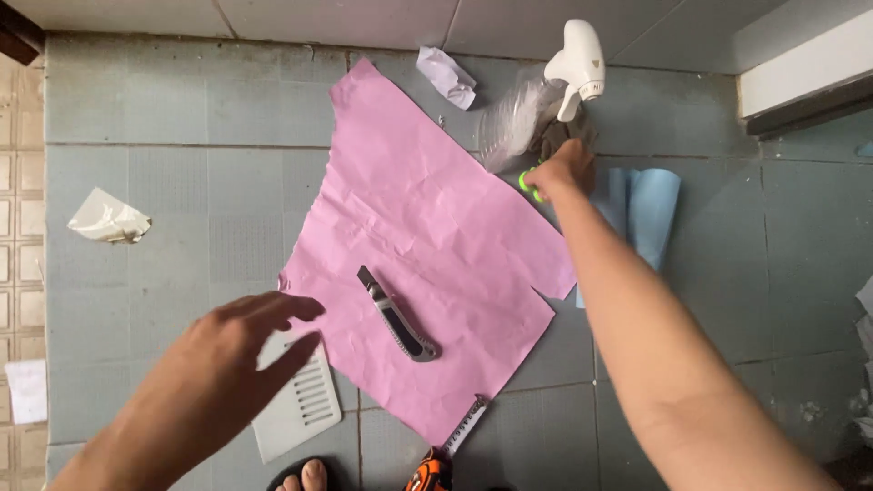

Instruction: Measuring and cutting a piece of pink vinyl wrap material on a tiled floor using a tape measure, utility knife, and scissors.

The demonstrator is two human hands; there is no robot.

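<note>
— Grey square floor tiles (136,182) filled the frame, with a crumpled pink paper sheet (427,245) spread across the middle. What lay on it?

— A grey and black utility knife (397,315), blade end toward the upper left, resting untouched at the sheet's centre. The sheet's right edge already had stepped, straight-cut notches, so some cutting looked done; most of the paper was in one piece.

— And the hands?

— The right hand (566,167) was stretched to the upper right of the frame, arm fully extended, fingers closed around something with bright green loops (527,182), probably scissor handles; I couldn't tell for certain. It sat beside a clear spray bottle with a white trigger head (568,77) and a roll of blue paper (650,214).

— The left?

— The left hand (259,341) hovered at the lower left, fingers loosely spread, holding nothing, just off the pink sheet's edge and above a white slotted drain cover (305,405).

— Anything else?

— An orange tape measure (441,464) at the bottom edge, its blade touching the paper, and crumpled white scraps (107,218) at left.
</note>
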